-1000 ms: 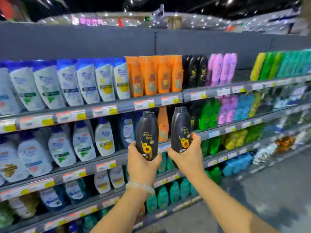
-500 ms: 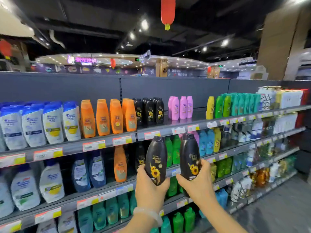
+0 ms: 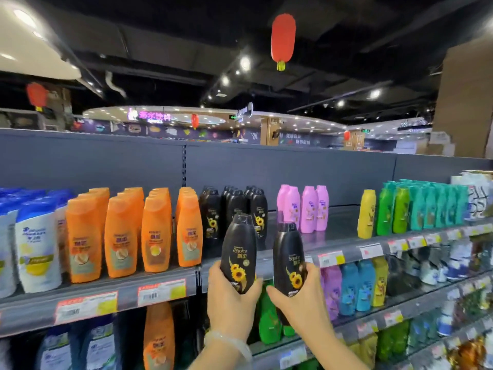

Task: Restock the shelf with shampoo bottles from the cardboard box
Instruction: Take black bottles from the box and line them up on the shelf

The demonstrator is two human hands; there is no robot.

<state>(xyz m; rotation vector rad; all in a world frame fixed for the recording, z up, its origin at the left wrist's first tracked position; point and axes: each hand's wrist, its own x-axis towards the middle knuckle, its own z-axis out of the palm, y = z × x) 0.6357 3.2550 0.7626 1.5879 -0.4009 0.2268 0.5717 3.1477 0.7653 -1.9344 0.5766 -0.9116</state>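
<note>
While you stand facing the top shelf (image 3: 333, 231), this is how things lie from left to right:

White-and-blue bottles (image 3: 37, 252): upright at the far left of the top shelf.
Orange bottles (image 3: 157, 236): four rows, standing just right of the white ones.
Black shelf stock (image 3: 234, 206): three rows of dark bottles beside the orange ones, directly behind what you hold.
Your left hand (image 3: 229, 300): its grip is wrapped round the base of the left black shampoo bottle (image 3: 238, 255), held upright with the sunflower label toward you, cap level with the shelved black bottles; a pale bracelet (image 3: 226, 343) sits on the wrist.
Your right hand (image 3: 301, 300): its grip is clasped on the lower half of the right black shampoo bottle (image 3: 289, 257), upright, just beside the other one and not touching it, in front of the shelf's edge.
Pink bottles (image 3: 306, 209): behind and to the right of your right-hand bottle, with bare shelf next to them.
Yellow bottle (image 3: 366, 213): alone, further right.
Green bottles (image 3: 416, 206): packed at the far right.
Cardboard box: not in view.
</note>
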